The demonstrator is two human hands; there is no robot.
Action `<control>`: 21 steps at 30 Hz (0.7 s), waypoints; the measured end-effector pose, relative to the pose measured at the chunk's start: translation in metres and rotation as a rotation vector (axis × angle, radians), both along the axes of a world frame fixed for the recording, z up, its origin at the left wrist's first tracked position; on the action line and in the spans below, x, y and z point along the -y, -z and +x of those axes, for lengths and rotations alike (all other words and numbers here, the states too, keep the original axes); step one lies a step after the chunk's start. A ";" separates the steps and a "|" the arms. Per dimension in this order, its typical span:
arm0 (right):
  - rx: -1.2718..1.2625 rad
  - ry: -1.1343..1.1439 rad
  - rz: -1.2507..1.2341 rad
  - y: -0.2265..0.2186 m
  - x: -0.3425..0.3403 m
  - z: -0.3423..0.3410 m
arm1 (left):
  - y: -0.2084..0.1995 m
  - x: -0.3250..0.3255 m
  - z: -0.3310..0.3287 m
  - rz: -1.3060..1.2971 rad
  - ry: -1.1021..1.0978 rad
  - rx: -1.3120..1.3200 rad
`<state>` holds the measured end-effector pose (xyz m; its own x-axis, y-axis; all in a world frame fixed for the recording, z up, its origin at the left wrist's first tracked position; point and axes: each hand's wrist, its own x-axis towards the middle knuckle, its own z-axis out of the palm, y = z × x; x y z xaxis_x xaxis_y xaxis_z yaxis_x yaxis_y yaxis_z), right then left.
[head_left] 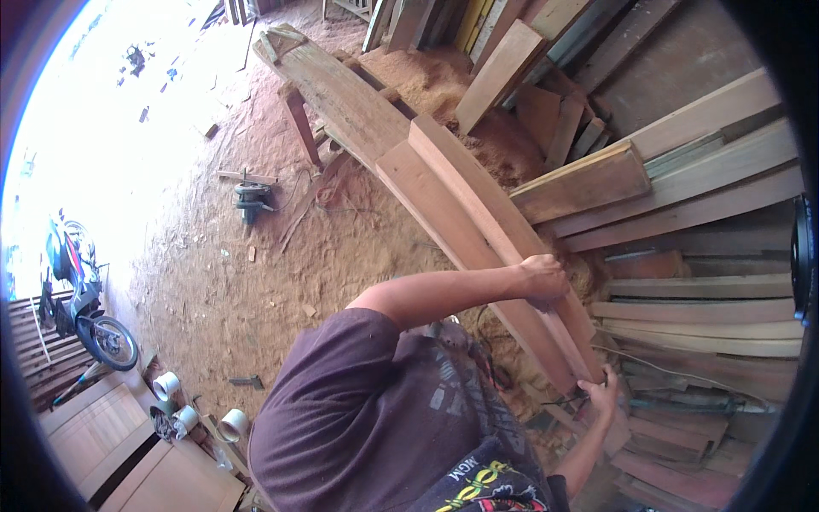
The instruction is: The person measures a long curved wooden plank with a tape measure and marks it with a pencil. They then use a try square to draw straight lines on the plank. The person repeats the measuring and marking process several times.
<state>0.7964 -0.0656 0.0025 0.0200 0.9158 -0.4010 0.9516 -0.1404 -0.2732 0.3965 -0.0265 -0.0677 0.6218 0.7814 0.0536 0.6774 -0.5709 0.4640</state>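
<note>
Two long reddish-brown boards lie side by side along a narrow wooden bench. The nearer board lies flat, while the farther board sits higher against it. My left hand is closed over the farther board, partway along its length, knuckles up; its fingertips are hidden. At the boards' near end, my right hand grips the end of the farther board, with the thumb and fingers bent round it.
A power tool with a cord rests on the sawdust-covered floor. Stacked planks crowd the right side, and a short thick board juts toward the bench. A motorcycle and white containers stand at left.
</note>
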 end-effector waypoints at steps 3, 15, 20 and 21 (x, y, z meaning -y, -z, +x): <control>-0.059 0.046 0.028 0.002 0.004 -0.004 | -0.003 0.002 -0.001 0.004 -0.029 0.000; -0.051 -0.175 0.514 0.051 0.094 -0.004 | 0.011 0.069 0.003 -0.041 -0.046 -0.141; -0.041 -0.021 0.624 0.093 0.133 -0.017 | 0.037 0.097 -0.002 0.287 -0.142 -0.142; -0.026 -0.011 0.643 0.096 0.135 -0.019 | 0.038 0.099 -0.003 0.262 -0.098 -0.207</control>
<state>0.7775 -0.2009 -0.0931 0.0069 0.9737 0.2279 0.9439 0.0689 -0.3229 0.3932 -0.1253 -0.1059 0.5630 0.8143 0.1411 0.7994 -0.5799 0.1570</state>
